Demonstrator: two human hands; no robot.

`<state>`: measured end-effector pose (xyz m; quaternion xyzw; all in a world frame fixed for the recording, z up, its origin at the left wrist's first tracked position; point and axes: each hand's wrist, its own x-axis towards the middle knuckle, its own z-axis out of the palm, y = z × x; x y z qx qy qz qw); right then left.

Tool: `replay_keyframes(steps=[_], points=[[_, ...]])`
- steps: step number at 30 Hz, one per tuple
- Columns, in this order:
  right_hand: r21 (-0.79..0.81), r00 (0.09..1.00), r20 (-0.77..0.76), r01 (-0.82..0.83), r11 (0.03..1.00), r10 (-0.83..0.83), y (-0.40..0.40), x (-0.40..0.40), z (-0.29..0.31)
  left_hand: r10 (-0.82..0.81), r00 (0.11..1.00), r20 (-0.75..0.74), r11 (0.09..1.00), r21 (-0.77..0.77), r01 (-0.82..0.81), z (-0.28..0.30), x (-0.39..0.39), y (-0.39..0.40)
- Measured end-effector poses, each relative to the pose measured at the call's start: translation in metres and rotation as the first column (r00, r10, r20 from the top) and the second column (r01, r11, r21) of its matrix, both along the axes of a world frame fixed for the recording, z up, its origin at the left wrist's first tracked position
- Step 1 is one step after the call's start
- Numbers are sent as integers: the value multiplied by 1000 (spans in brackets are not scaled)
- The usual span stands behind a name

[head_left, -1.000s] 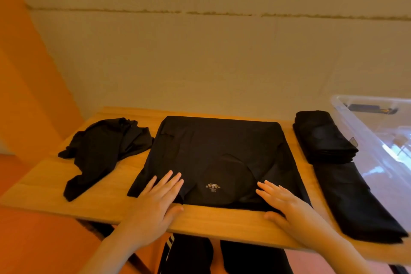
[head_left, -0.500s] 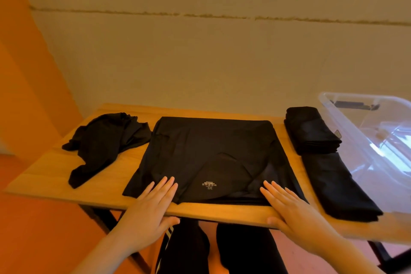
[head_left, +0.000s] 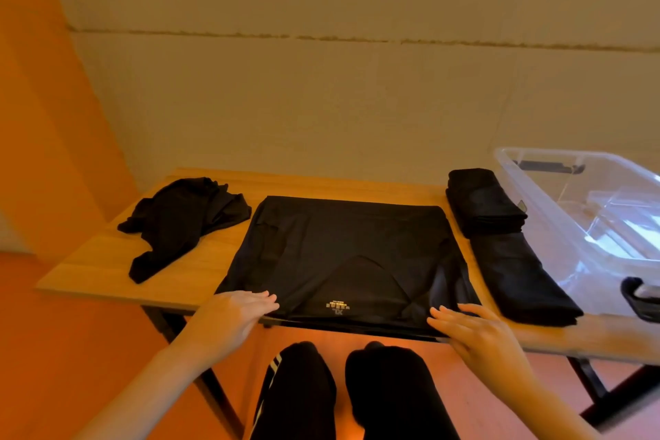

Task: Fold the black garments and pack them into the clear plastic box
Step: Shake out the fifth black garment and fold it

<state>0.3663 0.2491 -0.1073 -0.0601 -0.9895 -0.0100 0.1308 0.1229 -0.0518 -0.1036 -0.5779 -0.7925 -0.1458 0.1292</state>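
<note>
Both hands (left hand [head_left: 235, 311], right hand [head_left: 475, 332]) flat on black shirt [head_left: 343, 257] near edge.

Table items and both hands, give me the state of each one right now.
Black shirt: spread flat, near edge at the table front.
Crumpled garment: unfolded, left.
Folded garments: stacked, right.
Clear plastic box: open, no garments visible inside.
Left hand: flat on shirt.
Right hand: flat on shirt.

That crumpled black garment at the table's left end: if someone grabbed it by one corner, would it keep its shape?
Probably not. The crumpled black garment lies in loose bunched folds with one end trailing toward the table edge, so it looks soft and floppy and would likely hang limp. The thin-looking cloth suggests it is light. It should not roll or tip.
</note>
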Motion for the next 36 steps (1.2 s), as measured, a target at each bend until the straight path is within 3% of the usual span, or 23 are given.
replay_keyframes(steps=[3,7,12,17,23,26,29,31,36], points=[[-152,993,-119,-9,988,-10,7,-2,6,80,960,267,997,-12,-80,14,-4,-6],[-505,992,35,119,855,-118,23,-11,35,173,767,617,984,-139,-111,40,-6,-4],[-664,971,237,160,731,3,42,-37,82,205,737,644,966,-256,-45,83,-37,7],[-797,957,288,216,564,42,76,-78,118,278,573,771,922,-381,67,124,-82,38],[-782,923,384,346,519,-35,121,-150,124,345,455,821,933,-351,-74,128,-150,84],[-685,902,403,408,604,-152,142,-185,109,419,540,730,907,-363,-214,107,-181,110],[-436,838,451,508,743,-308,155,-208,82,516,620,592,856,-371,-359,73,-199,124],[-343,779,461,599,724,-426,159,-215,67,527,610,591,849,-340,-404,54,-202,125],[-292,717,351,695,657,-602,161,-218,49,528,584,616,830,-230,-508,40,-205,124]])
